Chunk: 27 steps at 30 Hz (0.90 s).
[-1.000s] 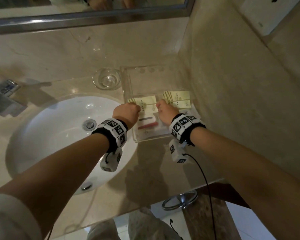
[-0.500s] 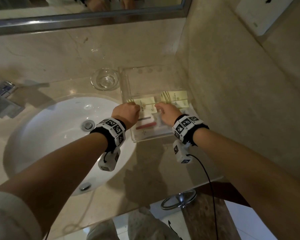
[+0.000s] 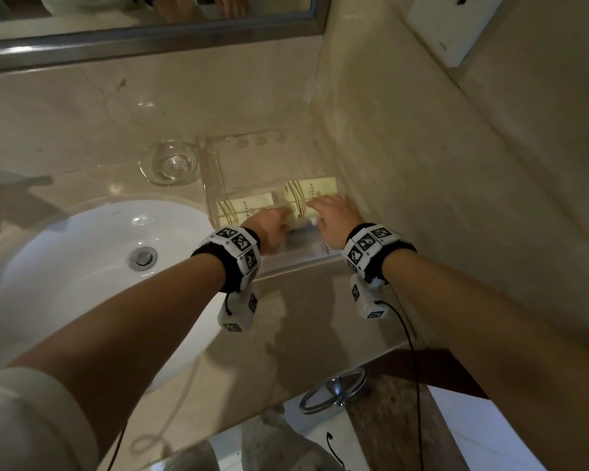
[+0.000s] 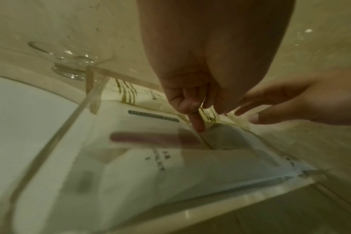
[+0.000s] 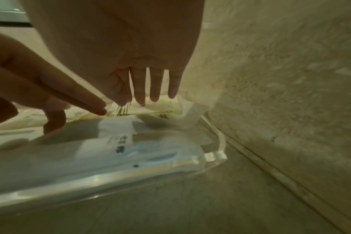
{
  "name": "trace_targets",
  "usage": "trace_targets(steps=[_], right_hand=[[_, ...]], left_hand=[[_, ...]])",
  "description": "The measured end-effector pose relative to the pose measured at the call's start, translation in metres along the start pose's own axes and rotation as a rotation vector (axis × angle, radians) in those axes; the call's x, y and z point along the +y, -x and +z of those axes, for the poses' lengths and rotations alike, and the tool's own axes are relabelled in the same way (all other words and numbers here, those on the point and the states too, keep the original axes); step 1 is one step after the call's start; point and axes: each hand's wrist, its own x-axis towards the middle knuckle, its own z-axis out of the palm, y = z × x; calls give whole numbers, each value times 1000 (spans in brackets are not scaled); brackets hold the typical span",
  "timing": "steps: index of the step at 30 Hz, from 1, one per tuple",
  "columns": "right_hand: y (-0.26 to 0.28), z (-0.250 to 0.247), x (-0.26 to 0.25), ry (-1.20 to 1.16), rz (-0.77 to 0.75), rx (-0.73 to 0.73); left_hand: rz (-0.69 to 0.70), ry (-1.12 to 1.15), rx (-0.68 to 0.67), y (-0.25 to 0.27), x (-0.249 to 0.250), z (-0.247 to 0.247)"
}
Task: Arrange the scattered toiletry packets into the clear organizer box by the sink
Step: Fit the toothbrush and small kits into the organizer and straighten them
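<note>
The clear organizer box (image 3: 296,266) stands on the counter between the sink and the right wall. Two yellow striped packets (image 3: 249,205) (image 3: 317,186) lie side by side in its middle. White packets (image 4: 150,158) (image 5: 110,150) fill the near part, one with a red stick (image 4: 146,137) inside. My left hand (image 3: 274,224) reaches in, index finger (image 4: 196,125) pointing down at the seam between the yellow and white packets. My right hand (image 3: 330,212) lies flat, its straight fingertips (image 5: 154,96) on the right yellow packet (image 5: 150,107). Neither hand grips anything.
A small glass dish (image 3: 169,163) sits just left of the box's far corner. The white sink basin (image 3: 82,266) lies to the left. The marble wall (image 3: 456,198) runs close along the box's right side. A chrome towel ring (image 3: 334,390) hangs below the counter edge.
Both hands have slid farther into the box. The right hand has gone from curled to flat on the right yellow packet. The left hand now covers the white packets.
</note>
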Motion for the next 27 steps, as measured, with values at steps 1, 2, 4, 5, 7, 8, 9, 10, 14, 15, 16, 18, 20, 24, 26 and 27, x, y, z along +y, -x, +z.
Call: trace_targets(steps=[1,2,4,5,7,8,9,10,14,15,16,18,20,24,26,27], right_hand=[[1,0,0,39,-11,-11],[1,1,0,66,-22,-12],[0,1,0,81,-31,-5],[-2,2,1,74,-34,-10],[-3,3,2,69,-46,-25],[-3,3,3,74,-52,-26],[-2,2,4,77,-59,-24],[-2,1,5,76,-67,-21],[-1,1,8,-2,-75,6],[-2,2,9,-33,-63,31],[-3,2,9,-58,-45,58],[-4,2,11,-75,-11,88],[-3,1,11,-53,3,55],[-5,6,14,43,-16,-12],[-5,7,15,59,-22,-32],[-5,7,16,61,-24,-37]], left_hand=[[-1,-7,-14,-2,1,1],[1,-27,-25,-4,2,1],[4,-67,-25,-6,3,2],[-3,-68,-22,-7,4,2],[-13,-61,-21,-9,5,2],[-13,-65,-22,-10,5,2],[-8,-74,-27,-11,6,3],[3,-86,-32,-11,5,3],[-27,-91,-10,-11,6,2],[-58,-81,-1,-10,6,2],[-80,-69,-4,-9,6,1],[-86,-37,-41,-10,7,2],[-87,-36,-67,-11,8,2],[-94,-20,-57,-14,10,3],[-98,29,-53,-14,11,5],[-100,46,-51,-14,11,6]])
